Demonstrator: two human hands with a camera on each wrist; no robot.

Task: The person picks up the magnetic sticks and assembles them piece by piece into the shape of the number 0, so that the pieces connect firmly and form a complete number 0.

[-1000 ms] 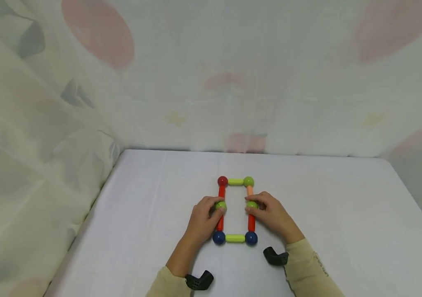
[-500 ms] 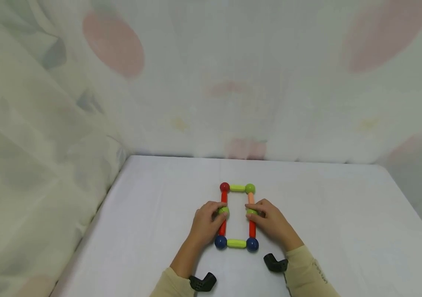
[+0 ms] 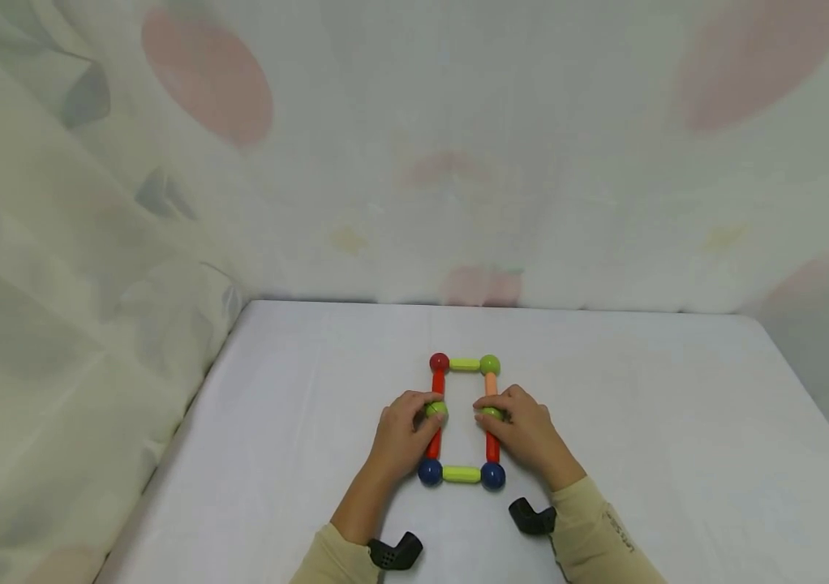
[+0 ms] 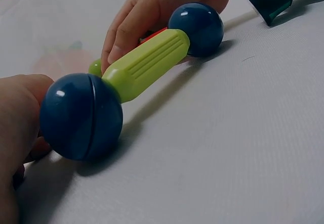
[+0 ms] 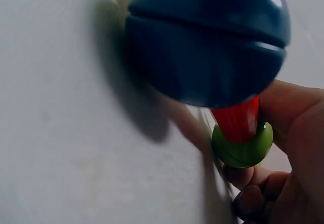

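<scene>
Both hands grip the middle green balls of a rod-and-ball rectangle lying flat on the white table.

We see the rectangle frame (image 3: 462,418) near the table's middle, long sides running away from us. Our left hand (image 3: 401,438) curls round the left green ball (image 3: 435,410), which joins two red rods on the left side; our right hand (image 3: 524,431) curls round the right green ball (image 3: 491,412), set between a pale orange rod (image 3: 491,386) beyond it and a red rod (image 3: 491,447) nearer us. Near corners: two blue balls (image 4: 81,116), joined by a lime rod (image 4: 146,65). Far corners: a red ball (image 3: 440,362) and a green ball (image 3: 489,364), another lime rod between. The table (image 3: 677,422) wears a white cloth; a pale patterned curtain (image 3: 414,146) hangs behind and to the left.
</scene>
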